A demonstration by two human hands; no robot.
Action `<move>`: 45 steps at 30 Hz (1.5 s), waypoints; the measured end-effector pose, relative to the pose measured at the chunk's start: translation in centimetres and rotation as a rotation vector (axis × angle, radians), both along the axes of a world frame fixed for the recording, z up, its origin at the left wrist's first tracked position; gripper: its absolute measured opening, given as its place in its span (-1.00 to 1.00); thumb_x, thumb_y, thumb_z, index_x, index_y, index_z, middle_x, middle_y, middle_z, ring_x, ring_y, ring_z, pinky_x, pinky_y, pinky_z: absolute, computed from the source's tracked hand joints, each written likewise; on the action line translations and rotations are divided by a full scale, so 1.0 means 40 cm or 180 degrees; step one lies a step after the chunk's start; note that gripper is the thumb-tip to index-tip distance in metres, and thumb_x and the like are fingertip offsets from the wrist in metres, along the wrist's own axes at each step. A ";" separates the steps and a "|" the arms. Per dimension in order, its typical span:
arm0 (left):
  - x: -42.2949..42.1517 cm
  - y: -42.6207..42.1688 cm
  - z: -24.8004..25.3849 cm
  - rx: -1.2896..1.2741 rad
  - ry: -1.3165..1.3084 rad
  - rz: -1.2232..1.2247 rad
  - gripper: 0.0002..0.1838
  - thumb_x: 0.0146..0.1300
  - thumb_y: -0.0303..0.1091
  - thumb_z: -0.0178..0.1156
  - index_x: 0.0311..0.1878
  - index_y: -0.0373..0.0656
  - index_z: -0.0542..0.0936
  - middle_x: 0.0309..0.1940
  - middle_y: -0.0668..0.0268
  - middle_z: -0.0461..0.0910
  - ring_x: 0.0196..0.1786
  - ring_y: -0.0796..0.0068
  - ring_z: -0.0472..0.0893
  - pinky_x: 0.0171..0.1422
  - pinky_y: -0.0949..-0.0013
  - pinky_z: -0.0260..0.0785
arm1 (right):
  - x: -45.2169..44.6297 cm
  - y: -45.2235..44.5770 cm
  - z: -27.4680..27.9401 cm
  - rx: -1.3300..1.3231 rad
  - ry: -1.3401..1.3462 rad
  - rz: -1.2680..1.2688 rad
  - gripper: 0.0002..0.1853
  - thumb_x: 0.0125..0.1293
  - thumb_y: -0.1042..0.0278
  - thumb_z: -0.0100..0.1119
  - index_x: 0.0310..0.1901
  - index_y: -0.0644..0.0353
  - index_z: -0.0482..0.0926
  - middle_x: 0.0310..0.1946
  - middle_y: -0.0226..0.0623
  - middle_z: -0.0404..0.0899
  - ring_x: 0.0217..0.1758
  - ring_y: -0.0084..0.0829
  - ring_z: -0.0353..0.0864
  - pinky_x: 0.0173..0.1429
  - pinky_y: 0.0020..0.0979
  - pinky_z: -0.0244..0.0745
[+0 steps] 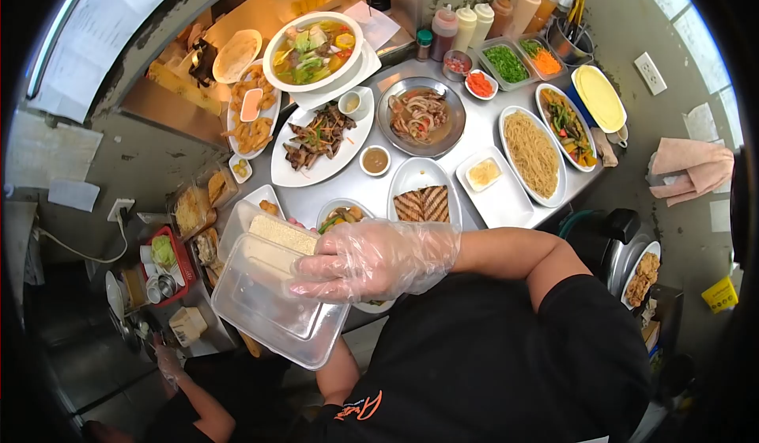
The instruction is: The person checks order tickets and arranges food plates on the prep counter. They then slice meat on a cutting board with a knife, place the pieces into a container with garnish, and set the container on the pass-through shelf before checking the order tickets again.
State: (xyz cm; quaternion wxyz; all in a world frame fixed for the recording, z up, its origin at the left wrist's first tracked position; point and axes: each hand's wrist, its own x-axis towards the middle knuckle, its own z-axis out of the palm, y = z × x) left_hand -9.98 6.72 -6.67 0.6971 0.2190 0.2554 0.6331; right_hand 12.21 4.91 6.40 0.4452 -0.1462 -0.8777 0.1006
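Observation:
My right hand, in a clear plastic glove, is closed on a translucent plastic lid that is tilted over the front of a clear plastic container. Pale, fine grains fill the container; I cannot tell what they are. My left forearm rises from below, behind the lid. Most of my left hand is hidden, with only its fingertips showing at the container's far side, where it holds the container up. Just behind are a bowl of vegetables, partly covered, and a plate of grilled meat.
Across the steel table stand a soup bowl, a meat platter, a metal bowl, a noodle plate and several sauce bottles. A co-worker's gloved hand is at lower left, near a red basket.

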 end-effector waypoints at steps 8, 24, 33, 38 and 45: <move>0.105 0.033 0.005 -0.0024 0.0639 0.0017 -0.08 0.37 0.38 0.02 0.60 0.04 0.06 0.51 0.05 0.22 0.49 0.04 0.33 0.53 -0.14 0.25 | 0.071 0.035 -0.029 -0.0626 0.0228 -0.0181 -0.46 0.27 0.52 0.20 0.32 0.30 0.46 0.04 -0.03 0.56 0.01 -0.12 0.64 0.04 -0.20 0.60; 0.043 0.065 0.037 0.0292 -0.0117 -0.0052 0.03 0.29 0.58 -0.20 0.63 0.08 -0.02 0.57 0.21 0.14 0.55 0.08 0.23 0.58 -0.11 0.17 | 0.001 0.125 0.005 -0.3507 0.1496 -0.0754 -0.81 0.50 0.45 0.12 0.03 0.35 0.55 -0.24 -0.31 0.64 -0.31 -0.56 0.59 -0.17 -0.48 0.54; 0.021 0.053 0.033 0.0125 0.0007 0.0068 0.06 0.26 0.57 -0.08 0.62 0.07 -0.01 0.57 0.21 0.14 0.55 0.07 0.24 0.56 -0.13 0.19 | -0.016 0.136 -0.032 -0.2597 0.0844 -0.1112 -0.82 0.49 0.45 0.12 0.00 0.36 0.57 -0.31 -0.31 0.61 -0.36 -0.57 0.61 -0.24 -0.46 0.55; 0.015 0.056 0.013 0.0060 -0.0092 0.0103 0.01 0.26 0.55 -0.05 0.62 0.14 0.04 0.59 0.28 0.12 0.57 0.10 0.20 0.61 -0.17 0.07 | -0.009 0.136 -0.023 -0.2659 0.0758 -0.1063 -0.83 0.50 0.46 0.10 0.00 0.34 0.55 -0.29 -0.31 0.60 -0.33 -0.58 0.60 -0.21 -0.46 0.54; 0.038 0.071 0.027 0.0099 0.0009 0.0109 0.07 0.26 0.57 -0.09 0.62 0.03 -0.01 0.57 0.21 0.13 0.55 0.08 0.24 0.57 -0.10 0.18 | 0.001 0.147 -0.026 -0.2412 0.0703 -0.1206 -0.82 0.50 0.41 0.11 0.00 0.31 0.57 -0.31 -0.31 0.59 -0.34 -0.54 0.60 -0.22 -0.41 0.54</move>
